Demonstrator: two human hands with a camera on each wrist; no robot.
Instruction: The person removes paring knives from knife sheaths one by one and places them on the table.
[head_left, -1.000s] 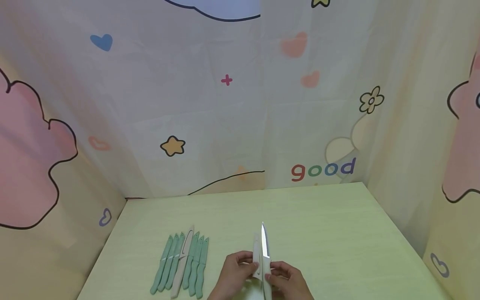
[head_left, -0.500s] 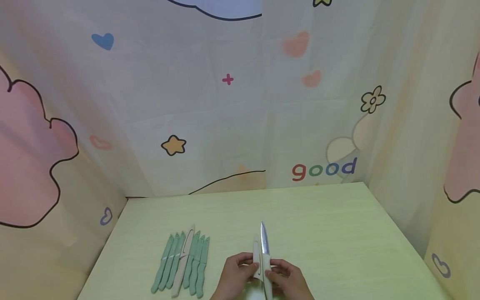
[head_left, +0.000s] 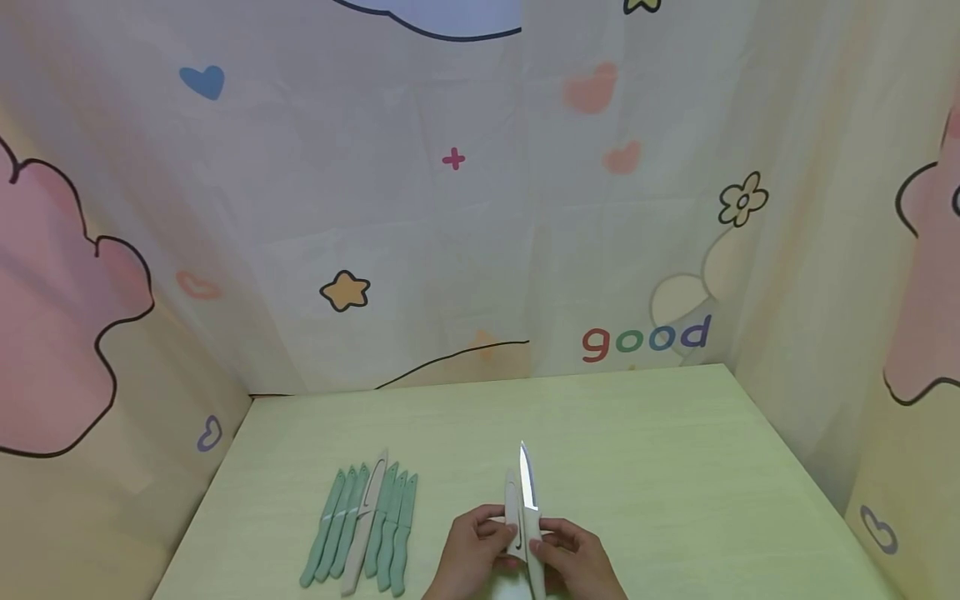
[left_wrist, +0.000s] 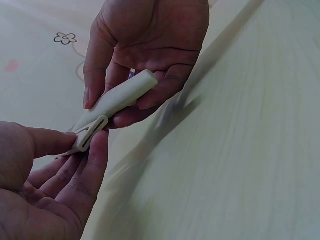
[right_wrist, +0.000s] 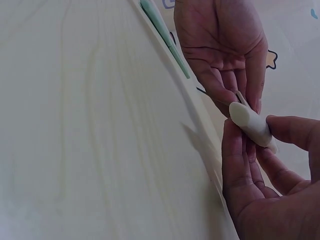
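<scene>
Near the table's front, my right hand (head_left: pixel 576 557) pinches the white handle of a knife (head_left: pixel 528 487) whose bare blade points away from me. Beside it, my left hand (head_left: pixel 471 546) holds a white knife sheath (head_left: pixel 512 512) between thumb and fingers. Sheath and knife stand side by side, the sheath to the left. In the left wrist view the slotted open end of the sheath (left_wrist: pixel 92 134) shows right by the knife handle (left_wrist: pixel 120 100). From the right wrist, the handle's rounded butt (right_wrist: pixel 241 115) faces the camera and the blade is hidden.
To the left on the pale table (head_left: pixel 637 450) lies a row of several green sheathed knives (head_left: pixel 390 533), with a longer white sheathed knife (head_left: pixel 363 533) among them. A printed curtain (head_left: pixel 420 208) stands behind the table and along both sides.
Both hands stay nearly in place. The knife and sheath shift very slightly, with the blade tip tilting a little to the left. The row of knives is unchanged.
</scene>
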